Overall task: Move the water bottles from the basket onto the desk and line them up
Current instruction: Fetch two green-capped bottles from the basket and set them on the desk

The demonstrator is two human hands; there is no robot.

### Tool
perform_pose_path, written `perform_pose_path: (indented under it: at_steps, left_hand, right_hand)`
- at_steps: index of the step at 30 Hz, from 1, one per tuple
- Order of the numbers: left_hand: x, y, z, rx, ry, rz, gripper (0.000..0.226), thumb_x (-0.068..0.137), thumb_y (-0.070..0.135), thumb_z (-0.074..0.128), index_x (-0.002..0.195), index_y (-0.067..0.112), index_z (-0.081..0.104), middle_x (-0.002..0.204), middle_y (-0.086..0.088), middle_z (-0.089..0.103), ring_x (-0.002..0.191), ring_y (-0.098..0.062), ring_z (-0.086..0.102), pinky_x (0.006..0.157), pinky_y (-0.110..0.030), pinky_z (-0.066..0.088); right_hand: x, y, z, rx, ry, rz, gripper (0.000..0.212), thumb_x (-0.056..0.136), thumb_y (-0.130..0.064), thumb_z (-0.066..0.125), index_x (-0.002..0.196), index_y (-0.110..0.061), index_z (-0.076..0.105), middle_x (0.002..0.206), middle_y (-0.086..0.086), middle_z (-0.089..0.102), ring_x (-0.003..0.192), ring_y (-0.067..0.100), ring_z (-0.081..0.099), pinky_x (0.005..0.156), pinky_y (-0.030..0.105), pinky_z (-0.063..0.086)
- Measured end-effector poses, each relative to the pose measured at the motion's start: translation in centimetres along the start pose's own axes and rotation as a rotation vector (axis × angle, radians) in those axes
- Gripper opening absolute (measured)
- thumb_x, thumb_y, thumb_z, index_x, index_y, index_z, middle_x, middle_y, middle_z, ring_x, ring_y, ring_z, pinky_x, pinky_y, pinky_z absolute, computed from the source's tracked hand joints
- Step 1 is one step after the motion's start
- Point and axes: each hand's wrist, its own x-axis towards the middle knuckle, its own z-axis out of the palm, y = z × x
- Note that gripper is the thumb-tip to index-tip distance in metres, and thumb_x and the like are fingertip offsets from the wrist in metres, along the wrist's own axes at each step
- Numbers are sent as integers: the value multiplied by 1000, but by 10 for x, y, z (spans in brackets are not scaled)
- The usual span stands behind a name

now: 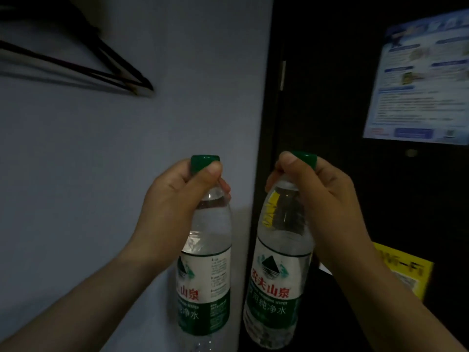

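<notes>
Left grip (177,199) high on left bottle (206,265), right grip (314,196) on right bottle (279,252)

My left hand (175,196) covers the left bottle (205,250) neck, right hand (312,189) the right bottle (276,275) neck; poster (418,80) print's blur.

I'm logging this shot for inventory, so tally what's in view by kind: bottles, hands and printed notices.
Clear plastic water bottles with green caps: 2 (left bottle, right bottle)
Hands, each gripping a bottle neck: 2 (left hand, right hand)
Printed notices: 2 (blue-and-white poster, yellow sign)
Total: 6
</notes>
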Motion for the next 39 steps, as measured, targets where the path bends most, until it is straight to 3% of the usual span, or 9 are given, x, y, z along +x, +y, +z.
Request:
perform_pose_path:
  at_steps: [8, 12, 18, 22, 27, 32, 34, 37, 39]
  left_hand:
    - [-36, 39, -38, 213, 272, 52, 23, 75, 34, 58, 73, 12, 65, 70, -4, 69, 71, -21, 68, 71, -29, 59]
    - [-66, 74, -71, 346, 396, 91, 26, 75, 34, 57, 75, 9, 65, 72, -5, 70, 72, -21, 69, 70, -25, 59]
    - [-129, 139, -135, 560, 605, 145, 25, 78, 33, 59, 79, 9, 66, 76, -8, 71, 76, -25, 70, 73, -27, 59]
    - [-189, 198, -180, 750, 750, 156, 26, 83, 36, 61, 82, 11, 67, 80, -9, 73, 79, -26, 71, 75, -31, 59]
    - [-266, 275, -215, 902, 878, 196, 25, 84, 31, 63, 83, 6, 66, 80, -13, 71, 77, -25, 70, 66, -20, 55]
    - [-340, 336, -243, 1022, 1008, 186, 28, 84, 33, 59, 85, 6, 66, 80, -11, 71, 76, -24, 70, 70, -24, 57]
    - [-364, 355, -253, 1059, 1058, 179, 25, 86, 31, 62, 83, 7, 67, 79, -12, 71, 75, -26, 69, 70, -27, 57]
    - [-394, 378, -270, 1103, 1139, 191, 30, 85, 32, 62, 83, 3, 66, 79, -16, 70, 76, -36, 67, 71, -39, 57]
    - [-413, 387, -283, 1132, 1199, 203, 32, 82, 33, 58, 84, 1, 65, 79, -16, 70, 77, -35, 67, 71, -38, 57]
  right_hand:
    - [6, 5, 48, 233, -214, 17, 26, 82, -40, 61, 73, -16, 68, 74, 5, 71, 69, 17, 66, 72, 34, 55]
    - [-4, -10, 96, 409, -309, 39, 28, 74, -42, 59, 76, -15, 67, 72, 3, 71, 72, 16, 66, 80, 35, 55]
    - [-38, -51, 182, 578, -535, -5, 21, 88, -34, 60, 76, -17, 67, 76, 0, 72, 79, 15, 67, 85, 30, 52]
    - [-81, -96, 248, 754, -682, -24, 21, 86, -33, 61, 76, -16, 67, 74, 2, 71, 75, 13, 67, 78, 23, 55]
    - [-149, -160, 321, 913, -845, -29, 23, 84, -37, 63, 75, -17, 66, 74, 2, 71, 72, 10, 66, 73, 17, 51]
    - [-219, -221, 379, 1056, -968, -25, 27, 82, -39, 63, 74, -14, 67, 74, 5, 71, 73, 9, 67, 69, 12, 49]
    - [-244, -240, 400, 1092, -1016, -17, 25, 82, -39, 66, 71, -16, 68, 75, 5, 72, 72, 10, 67, 69, 14, 50]
    - [-278, -263, 433, 1119, -1095, -12, 30, 80, -46, 61, 70, -19, 67, 73, 6, 70, 67, 20, 64, 68, 27, 51]
    - [-298, -276, 456, 1149, -1155, 6, 31, 81, -45, 61, 74, -16, 67, 73, 5, 70, 66, 15, 64, 67, 29, 50]
